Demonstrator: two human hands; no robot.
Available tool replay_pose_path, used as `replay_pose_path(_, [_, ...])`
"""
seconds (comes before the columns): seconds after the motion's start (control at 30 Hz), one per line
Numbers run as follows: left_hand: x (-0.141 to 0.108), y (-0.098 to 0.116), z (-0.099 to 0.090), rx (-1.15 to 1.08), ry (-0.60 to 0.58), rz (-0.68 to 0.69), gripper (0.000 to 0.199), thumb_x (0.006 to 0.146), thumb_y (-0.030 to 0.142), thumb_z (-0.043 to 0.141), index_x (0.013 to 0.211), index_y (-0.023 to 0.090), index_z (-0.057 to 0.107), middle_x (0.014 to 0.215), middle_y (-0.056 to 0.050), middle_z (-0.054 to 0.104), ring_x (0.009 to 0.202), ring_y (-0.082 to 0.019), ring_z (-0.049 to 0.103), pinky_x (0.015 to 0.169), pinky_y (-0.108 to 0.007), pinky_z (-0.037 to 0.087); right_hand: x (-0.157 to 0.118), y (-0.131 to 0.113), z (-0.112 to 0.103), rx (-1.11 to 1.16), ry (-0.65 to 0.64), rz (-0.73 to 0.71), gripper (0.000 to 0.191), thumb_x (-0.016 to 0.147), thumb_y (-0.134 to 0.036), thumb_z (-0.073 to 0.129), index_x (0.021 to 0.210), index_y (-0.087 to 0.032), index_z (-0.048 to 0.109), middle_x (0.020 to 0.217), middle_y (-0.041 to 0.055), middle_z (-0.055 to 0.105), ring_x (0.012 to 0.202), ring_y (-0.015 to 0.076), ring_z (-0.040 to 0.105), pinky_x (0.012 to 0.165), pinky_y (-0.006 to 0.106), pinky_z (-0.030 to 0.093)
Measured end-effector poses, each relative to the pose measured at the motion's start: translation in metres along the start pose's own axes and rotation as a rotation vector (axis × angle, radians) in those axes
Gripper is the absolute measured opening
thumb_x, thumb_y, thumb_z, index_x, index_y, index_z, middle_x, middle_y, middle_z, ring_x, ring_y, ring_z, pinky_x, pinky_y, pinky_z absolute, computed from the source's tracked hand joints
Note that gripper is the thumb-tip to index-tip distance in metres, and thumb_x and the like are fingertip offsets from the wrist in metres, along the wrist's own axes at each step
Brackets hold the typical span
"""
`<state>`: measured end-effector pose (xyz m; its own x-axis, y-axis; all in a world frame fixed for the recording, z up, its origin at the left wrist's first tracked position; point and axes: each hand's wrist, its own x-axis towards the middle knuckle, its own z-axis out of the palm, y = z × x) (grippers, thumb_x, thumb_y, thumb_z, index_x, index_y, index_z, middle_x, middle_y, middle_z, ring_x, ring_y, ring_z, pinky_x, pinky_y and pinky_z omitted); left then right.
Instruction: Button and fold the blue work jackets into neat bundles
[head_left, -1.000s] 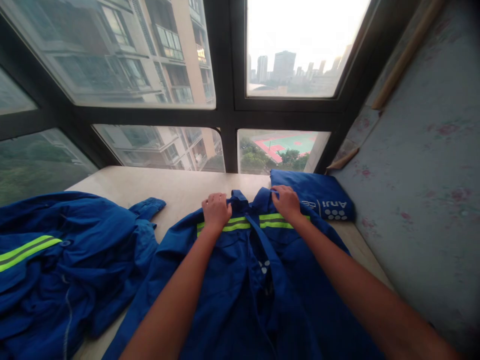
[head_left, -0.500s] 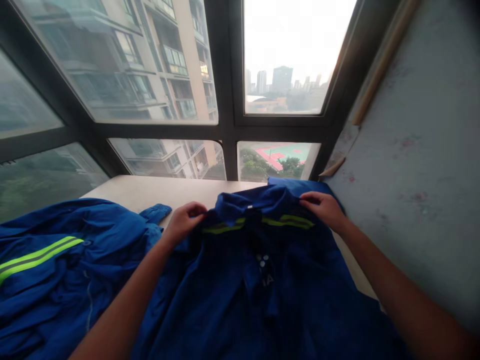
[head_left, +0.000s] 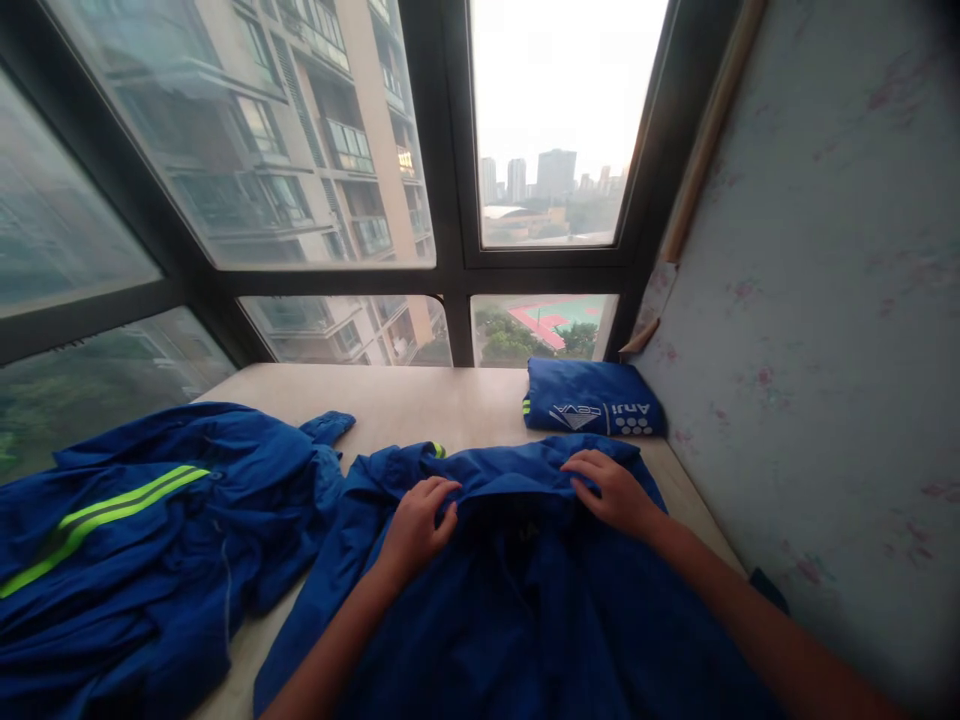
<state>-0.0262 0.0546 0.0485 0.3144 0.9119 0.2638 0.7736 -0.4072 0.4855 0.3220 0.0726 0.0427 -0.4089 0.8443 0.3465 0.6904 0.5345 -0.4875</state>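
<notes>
A blue work jacket [head_left: 517,620] is spread in front of me, its upper edge bunched into a fold and a bit of yellow-green reflective stripe showing at its far edge. My left hand [head_left: 420,520] rests at the left of that fold, thumb and fingers apart. Over on the right side of the fold, my right hand [head_left: 611,490] touches the cloth with curved fingers, thumb spread from them. Neither hand visibly pinches the fabric. The jacket's collar cannot be clearly made out, and the white print on its front is mostly in shadow.
Crumpled blue clothing [head_left: 150,560] with a reflective stripe lies to the left. A neatly folded blue garment [head_left: 592,390] with white lettering sits at the back right. The pale ledge [head_left: 300,388] meets windows ahead and a flowered wall [head_left: 810,400] on the right.
Both hands have let go of the jacket's shoulders and moved closer together, nearer to me. The jacket's top has come down and folded over, uncovering the folded garment behind it.
</notes>
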Motion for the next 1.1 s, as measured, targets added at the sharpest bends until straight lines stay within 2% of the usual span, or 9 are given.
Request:
replay_pose_path(0.1, [0.004, 0.012, 0.011, -0.163, -0.008, -0.003, 0.035, 0.086, 0.031, 0.058, 0.119, 0.023, 0.066, 0.121, -0.010, 0.066, 0.113, -0.026, 0.060, 0.101, -0.041, 0.046, 0.005, -0.021, 0.012, 0.038, -0.043, -0.060, 0.046, 0.087, -0.032, 0.063, 0.132, -0.024, 0.058, 0.133, 0.0106, 0.059, 0.123, 0.0261, 0.054, 0.105, 0.042, 0.044])
replay_pose_path(0.17, [0.010, 0.017, 0.018, -0.240, -0.030, 0.023, 0.031, 0.085, 0.031, 0.059, 0.113, 0.024, 0.070, 0.122, -0.010, 0.066, 0.112, -0.026, 0.061, 0.102, -0.040, 0.045, 0.010, -0.029, 0.023, 0.056, -0.067, -0.094, 0.051, 0.087, -0.031, 0.064, 0.136, -0.022, 0.055, 0.138, 0.0113, 0.056, 0.127, 0.0261, 0.051, 0.108, 0.042, 0.042])
replay_pose_path(0.3, [0.024, 0.024, 0.018, -0.423, -0.127, -0.057, 0.024, 0.087, 0.035, 0.056, 0.096, 0.022, 0.075, 0.094, -0.006, 0.073, 0.087, -0.023, 0.065, 0.084, -0.034, 0.050, 0.026, -0.034, 0.036, 0.149, -0.114, -0.077, 0.027, 0.093, -0.024, 0.050, 0.111, -0.021, 0.071, 0.117, 0.0096, 0.068, 0.109, 0.0236, 0.061, 0.097, 0.037, 0.047])
replay_pose_path(0.43, [0.033, 0.023, 0.004, -0.520, -0.143, -0.148, 0.031, 0.084, 0.045, 0.060, 0.092, 0.018, 0.073, 0.085, -0.005, 0.072, 0.080, -0.022, 0.064, 0.073, -0.030, 0.049, 0.041, -0.033, 0.026, 0.399, -0.181, 0.112, 0.028, 0.092, -0.037, 0.054, 0.089, -0.020, 0.075, 0.086, 0.0041, 0.073, 0.081, 0.0213, 0.065, 0.078, 0.031, 0.049])
replay_pose_path(0.63, [0.035, 0.017, -0.012, -0.871, -0.295, -0.322, 0.044, 0.075, 0.050, 0.072, 0.106, 0.019, 0.073, 0.094, -0.005, 0.073, 0.083, -0.019, 0.063, 0.075, -0.028, 0.047, 0.047, -0.030, 0.005, 0.961, -0.311, 0.478, 0.036, 0.074, -0.046, 0.075, 0.097, -0.018, 0.076, 0.088, 0.0023, 0.072, 0.080, 0.0168, 0.062, 0.076, 0.028, 0.048])
replay_pose_path(0.7, [0.036, 0.016, -0.010, -0.898, -0.274, -0.361, 0.046, 0.072, 0.051, 0.074, 0.104, 0.018, 0.074, 0.090, -0.005, 0.073, 0.081, -0.019, 0.063, 0.073, -0.028, 0.048, 0.049, -0.029, 0.004, 1.111, -0.344, 0.578, 0.039, 0.070, -0.043, 0.080, 0.099, -0.018, 0.075, 0.085, 0.0021, 0.072, 0.076, 0.0151, 0.062, 0.073, 0.026, 0.049])
replay_pose_path(0.8, [0.038, 0.014, -0.003, -0.826, -0.113, -0.411, 0.042, 0.066, 0.053, 0.078, 0.088, 0.017, 0.074, 0.079, -0.004, 0.070, 0.076, -0.019, 0.062, 0.070, -0.028, 0.047, 0.051, -0.024, 0.008, 1.205, -0.222, 0.694, 0.033, 0.067, -0.037, 0.082, 0.092, -0.017, 0.075, 0.080, 0.0019, 0.071, 0.071, 0.0140, 0.062, 0.068, 0.025, 0.050])
replay_pose_path(0.9, [0.038, 0.012, -0.001, -0.802, 0.011, -0.427, 0.038, 0.069, 0.053, 0.076, 0.081, 0.018, 0.071, 0.079, -0.002, 0.069, 0.080, -0.019, 0.062, 0.075, -0.027, 0.046, 0.050, -0.018, 0.009, 1.261, -0.048, 0.732, 0.025, 0.070, -0.032, 0.079, 0.089, -0.018, 0.073, 0.079, 0.0011, 0.070, 0.068, 0.0128, 0.061, 0.065, 0.024, 0.050])
replay_pose_path(1.1, [0.043, 0.014, -0.016, -1.162, -0.006, -0.446, 0.042, 0.077, 0.050, 0.072, 0.106, 0.020, 0.068, 0.082, -0.001, 0.069, 0.073, -0.015, 0.063, 0.071, -0.026, 0.049, 0.053, -0.009, -0.006, 1.388, -0.024, 0.643, 0.037, 0.074, -0.025, 0.075, 0.111, -0.022, 0.068, 0.079, -0.0023, 0.069, 0.066, 0.0108, 0.062, 0.061, 0.021, 0.050])
